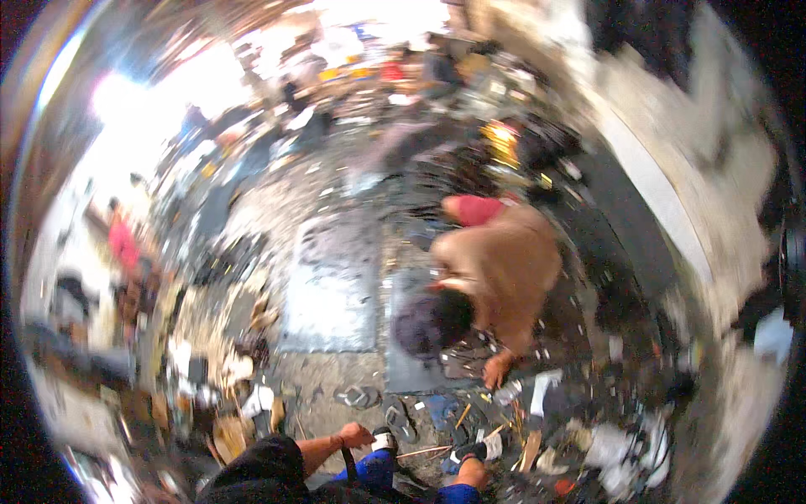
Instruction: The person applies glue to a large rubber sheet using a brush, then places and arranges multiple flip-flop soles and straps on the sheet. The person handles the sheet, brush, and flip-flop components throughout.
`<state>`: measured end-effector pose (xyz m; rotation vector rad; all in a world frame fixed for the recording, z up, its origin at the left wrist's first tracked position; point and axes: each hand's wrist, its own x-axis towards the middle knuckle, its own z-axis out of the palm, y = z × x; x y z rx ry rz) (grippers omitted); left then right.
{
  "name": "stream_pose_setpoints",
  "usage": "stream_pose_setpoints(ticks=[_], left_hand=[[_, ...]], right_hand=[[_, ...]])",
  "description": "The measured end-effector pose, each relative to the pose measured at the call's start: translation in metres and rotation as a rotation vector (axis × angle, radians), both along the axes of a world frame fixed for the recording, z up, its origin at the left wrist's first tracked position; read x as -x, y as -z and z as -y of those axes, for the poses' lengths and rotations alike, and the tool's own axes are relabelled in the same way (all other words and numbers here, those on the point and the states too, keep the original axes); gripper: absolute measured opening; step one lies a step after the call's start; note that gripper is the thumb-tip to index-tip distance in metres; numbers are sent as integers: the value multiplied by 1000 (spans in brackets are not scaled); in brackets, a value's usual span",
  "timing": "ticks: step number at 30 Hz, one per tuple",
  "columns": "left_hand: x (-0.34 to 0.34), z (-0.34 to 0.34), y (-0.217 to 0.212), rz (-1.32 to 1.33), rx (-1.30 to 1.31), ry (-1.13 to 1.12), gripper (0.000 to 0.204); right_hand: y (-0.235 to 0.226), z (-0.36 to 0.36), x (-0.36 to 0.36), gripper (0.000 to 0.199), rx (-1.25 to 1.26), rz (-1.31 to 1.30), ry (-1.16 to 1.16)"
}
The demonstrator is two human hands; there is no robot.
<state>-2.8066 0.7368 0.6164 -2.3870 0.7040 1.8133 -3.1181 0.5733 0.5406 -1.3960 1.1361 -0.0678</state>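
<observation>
My left hand [357,435] reaches in from a black sleeve [264,469] at the bottom, its fingers closed. A dark strap [349,467] runs down just below it; blur hides whether the fingers hold it. Past the hand are my blue trouser leg [375,469] and a black-and-white shoe [383,440]. A second patch of blue cloth [459,495] lies to the right, with bare skin that looks like an ankle beside it. My right hand does not show. Loose dark sandals [400,418] lie on the ground ahead.
A bare-backed person [504,260] bends low over a dark mat [403,370]. Beside it lies a grey, shiny mat [330,290]. Scraps and rubbish [617,454] cover the ground at right. A pale wall [722,168] rises beyond. More people sit far back, blurred.
</observation>
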Motion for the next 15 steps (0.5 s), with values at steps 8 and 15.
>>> stream_pose_setpoints(ticks=[8,15], left_hand=[[-12,-247,-72,509,501,-1164,28],[223,-312,-56,661,307,-2372,29]], right_hand=[[-107,31,-113,26,-26,-9,-683],[-120,124,-185,22,-295,-188,-991]])
